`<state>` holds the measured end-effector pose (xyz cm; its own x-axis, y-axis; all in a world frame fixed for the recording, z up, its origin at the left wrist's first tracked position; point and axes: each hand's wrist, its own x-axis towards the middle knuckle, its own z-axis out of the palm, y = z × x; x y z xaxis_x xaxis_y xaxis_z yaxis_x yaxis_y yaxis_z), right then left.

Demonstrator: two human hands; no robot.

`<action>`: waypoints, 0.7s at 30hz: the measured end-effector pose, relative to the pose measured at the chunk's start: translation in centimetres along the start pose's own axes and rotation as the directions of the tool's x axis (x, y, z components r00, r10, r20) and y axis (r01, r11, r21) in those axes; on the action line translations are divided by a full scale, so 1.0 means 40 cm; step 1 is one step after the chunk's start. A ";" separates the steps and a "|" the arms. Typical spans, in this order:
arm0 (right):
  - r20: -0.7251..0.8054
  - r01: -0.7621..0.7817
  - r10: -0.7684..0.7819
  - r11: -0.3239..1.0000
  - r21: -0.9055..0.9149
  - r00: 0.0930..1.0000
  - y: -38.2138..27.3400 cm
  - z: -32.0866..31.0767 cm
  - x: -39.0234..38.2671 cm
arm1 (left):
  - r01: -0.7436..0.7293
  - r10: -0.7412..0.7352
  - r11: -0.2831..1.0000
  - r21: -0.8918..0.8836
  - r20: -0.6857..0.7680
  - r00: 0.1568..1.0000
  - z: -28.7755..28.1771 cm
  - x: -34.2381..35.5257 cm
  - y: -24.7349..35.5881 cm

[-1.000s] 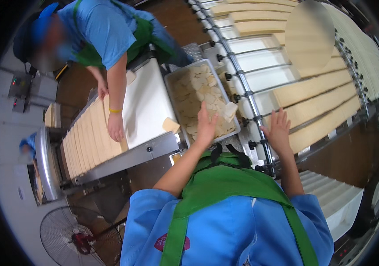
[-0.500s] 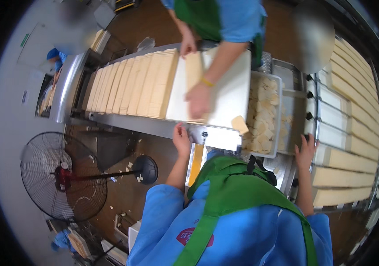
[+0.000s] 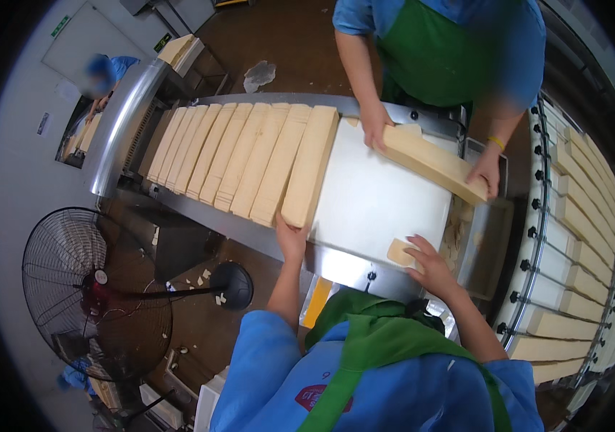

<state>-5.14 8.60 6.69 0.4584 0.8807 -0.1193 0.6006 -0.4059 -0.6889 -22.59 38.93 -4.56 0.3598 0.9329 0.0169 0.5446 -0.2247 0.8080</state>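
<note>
My left hand [image 3: 293,241] grips the near end of a long beige block [image 3: 313,162], the last in a row of such blocks on the table, with fingers bent at its lower end. At the table's near right corner, my right hand [image 3: 431,268] has its fingers spread, with the tips at the edge of a small square beige slice [image 3: 399,253]. Across the table a co-worker in a green apron holds another beige block [image 3: 433,162] by both ends, tilted over the white tabletop [image 3: 372,198].
A metal-hooded conveyor [image 3: 124,129] stands at the left end of the row. A black floor fan [image 3: 99,295] is at the lower left. To the right, more blocks lie on a railed conveyor [image 3: 531,230]; a bin of slices [image 3: 454,230] is partly hidden under the co-worker's block.
My left hand has moved onto the last block. My right hand has left the railed conveyor for the slice. The co-worker has lifted a block and shifted right. My view has shifted.
</note>
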 end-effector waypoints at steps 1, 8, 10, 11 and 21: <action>0.038 0.062 -0.062 0.998 -0.003 0.997 -0.013 0.003 0.058 | 0.019 -0.019 1.000 -0.004 0.030 0.999 0.009 0.009 0.003; 0.087 0.297 -0.286 0.939 -0.175 0.954 0.029 0.035 0.564 | -0.049 0.037 0.995 0.086 0.139 0.990 -0.025 0.039 0.010; 0.058 0.282 -0.278 0.911 -0.299 0.959 0.029 0.050 0.722 | -0.089 0.068 0.989 0.121 0.167 0.984 -0.033 0.045 0.021; 0.046 0.229 -0.226 0.924 -0.305 0.973 0.008 0.051 0.792 | -0.091 0.070 0.989 0.121 0.165 0.984 -0.034 0.046 0.017; 0.089 -0.063 0.117 0.883 -0.465 0.989 -0.014 0.103 1.089 | -0.014 -0.089 0.958 0.286 0.344 0.935 -0.036 0.078 0.030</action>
<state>11.79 48.19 -1.05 0.4656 0.8452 -0.2624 0.8059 -0.5275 -0.2688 -21.89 41.98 -2.70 0.5485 0.7949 -0.2592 0.7336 -0.3088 0.6054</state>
